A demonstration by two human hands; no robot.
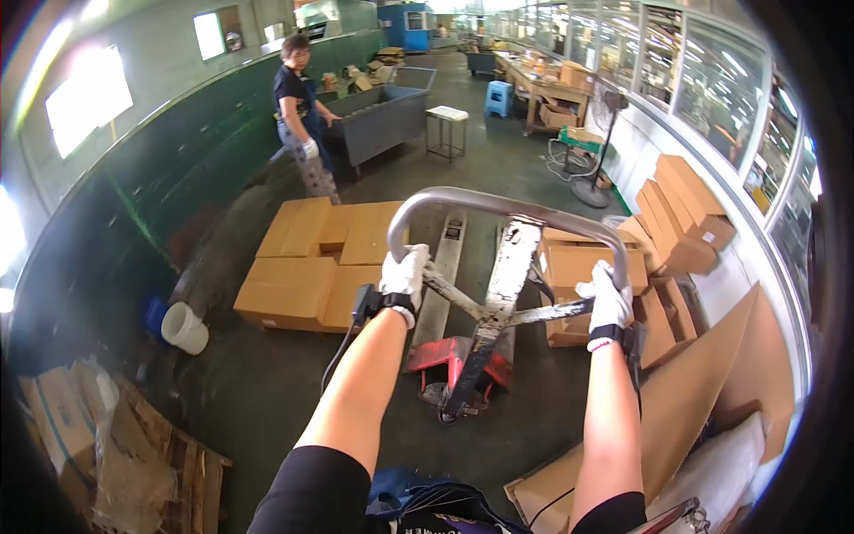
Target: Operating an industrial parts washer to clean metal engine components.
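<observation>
My left hand (405, 276), in a white glove, is closed round the left side of a pallet jack's looped metal handle (471, 198). On the opposite side of that loop, my gloved right hand (608, 301) also grips it. Both wrists wear black bands with small devices. The handle's worn white shaft (511, 267) slopes down to the red base (443, 354). Beyond the base, the pale forks (436, 294) extend away from me between two groups of cardboard boxes. The left group (289, 289) sits low beside the forks; the right boxes (578, 267) are partly hidden behind my right hand and the handle.
Another person (298, 116) stands at the far left, touching a grey wheeled bin (378, 125). A white bucket (185, 327) is at left, above a wooden pallet (209, 481). Leaning cardboard (685, 409) lines the right. Farther off are a stool (447, 116) and a standing fan (592, 191).
</observation>
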